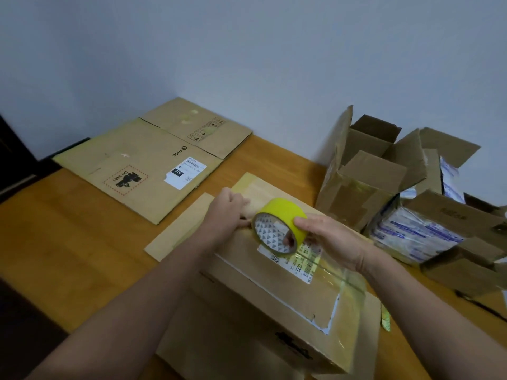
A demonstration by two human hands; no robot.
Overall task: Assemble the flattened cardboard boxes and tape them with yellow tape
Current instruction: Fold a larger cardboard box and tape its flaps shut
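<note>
Right hand [326, 234] grasping round yellow tape roll [285, 215] over brown cardboard box [274, 292], left hand [227, 212] curled at roll's edge, its grip unclear

Bare left hand [227, 212], bare right hand [329, 237].

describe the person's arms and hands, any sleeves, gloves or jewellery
Both arms are bare. The left forearm and right forearm show no sleeve as far as the frame's edge. The left hand and right hand wear no gloves, and no ring, watch or bracelet shows on the visible fingers or wrists. No markings or tattoos can be seen.
</note>
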